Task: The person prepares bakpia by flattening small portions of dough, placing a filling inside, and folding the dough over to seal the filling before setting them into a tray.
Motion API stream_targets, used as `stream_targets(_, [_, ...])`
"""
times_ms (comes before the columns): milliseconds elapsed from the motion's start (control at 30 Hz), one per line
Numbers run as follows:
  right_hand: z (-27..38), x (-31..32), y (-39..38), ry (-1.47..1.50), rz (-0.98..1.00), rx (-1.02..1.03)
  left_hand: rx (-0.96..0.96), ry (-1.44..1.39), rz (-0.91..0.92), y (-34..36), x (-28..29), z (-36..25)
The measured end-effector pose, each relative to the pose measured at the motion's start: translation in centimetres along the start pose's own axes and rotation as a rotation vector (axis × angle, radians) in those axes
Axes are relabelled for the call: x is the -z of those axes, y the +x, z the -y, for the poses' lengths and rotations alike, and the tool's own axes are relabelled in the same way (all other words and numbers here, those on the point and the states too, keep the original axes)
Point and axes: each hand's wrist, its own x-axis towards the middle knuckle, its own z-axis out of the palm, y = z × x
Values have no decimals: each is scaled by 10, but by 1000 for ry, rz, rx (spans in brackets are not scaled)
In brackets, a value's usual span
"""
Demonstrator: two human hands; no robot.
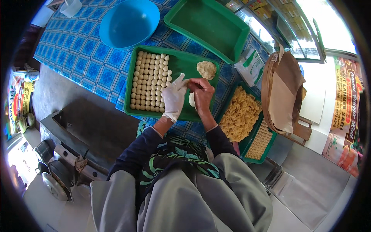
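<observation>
A green tray [183,62] lies in front of me, with close rows of small round pale dough balls [150,83] filling its left side. Over the tray's middle, my left hand [174,96], in a thin white glove, meets my bare right hand [203,92]. The fingers of both are drawn together at the tips, around something small that I cannot make out. Partly hidden by my right hand is a smooth white piece of dough [191,99]. A rough pale lump of dough [206,70] sits in the tray's far right corner.
Beyond the tray, a blue basin [129,24] and another green tray [210,29] stand on the blue patterned tablecloth [83,44]. To the right are a crumbly yellow mass [240,114], a tray of small balls [259,143], a plastic packet [250,66] and a paper-lined round tray [284,92].
</observation>
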Motion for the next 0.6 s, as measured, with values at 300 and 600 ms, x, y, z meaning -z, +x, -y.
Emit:
stream_targets(300, [10,0,8,-50,100,-74,12,32,-5,-2,10,-15])
stream_targets(600, [40,-3,-4,-254,353,199,487,-274,134,13,44,-40])
